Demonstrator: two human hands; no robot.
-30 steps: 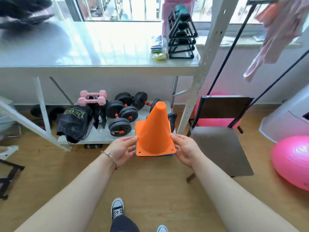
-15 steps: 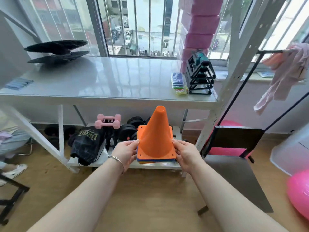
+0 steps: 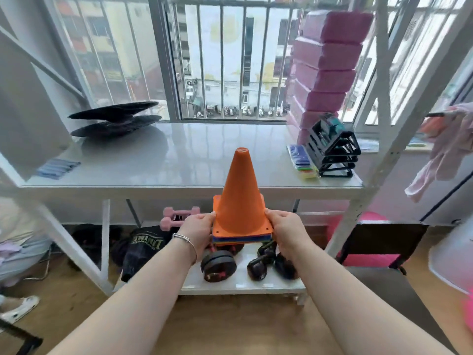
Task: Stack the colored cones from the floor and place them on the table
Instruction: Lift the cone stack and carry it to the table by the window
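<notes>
A stack of cones [image 3: 242, 201] with an orange cone on top is upright in the air, in front of the white table's front edge. Blue, yellow and red base rims show under the orange base. My left hand [image 3: 198, 231] grips the stack's left base edge. My right hand [image 3: 288, 233] grips its right base edge. The glossy white table [image 3: 179, 160] stretches behind the cone tip, under the window.
On the table stand black discs [image 3: 115, 120] at back left, a black rack [image 3: 331, 149] and pink blocks [image 3: 325, 70] at right. Dumbbells [image 3: 218, 265] and a black bag [image 3: 146, 244] lie on the low shelf. A dark chair [image 3: 384, 242] stands at right.
Both hands have lifted the cone stack from near floor level up to the table's front edge. The view has tilted up toward the window.
</notes>
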